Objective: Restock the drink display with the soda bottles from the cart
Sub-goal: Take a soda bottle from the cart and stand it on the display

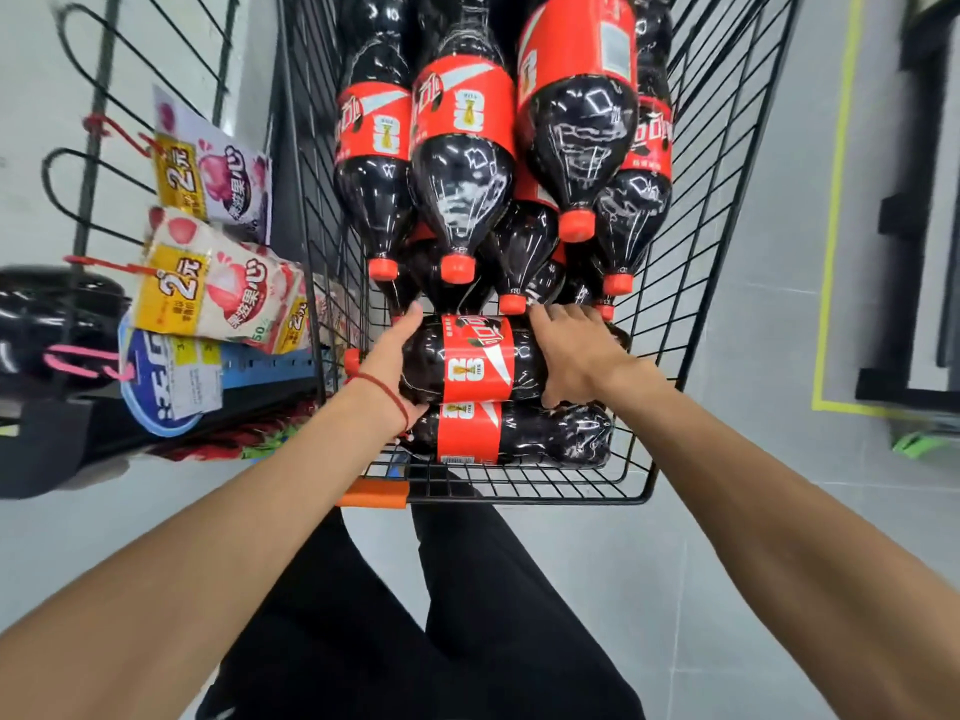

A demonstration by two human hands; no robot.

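Note:
A black wire cart [691,210] holds several large dark soda bottles with red labels and red caps. One soda bottle [475,358] lies crosswise at the near end, its cap pointing left, on top of another crosswise bottle [519,433]. My left hand [387,356] grips its neck end, and my right hand [576,350] grips its base end. Behind them several bottles [460,148] lie lengthwise with caps toward me.
Left of the cart a wire rack [88,163] carries hanging snack bags [223,298] with yellow price tags on red and pink hooks. My dark trousers show below the cart. Yellow floor tape [831,241] and a black stand lie to the right on the grey floor.

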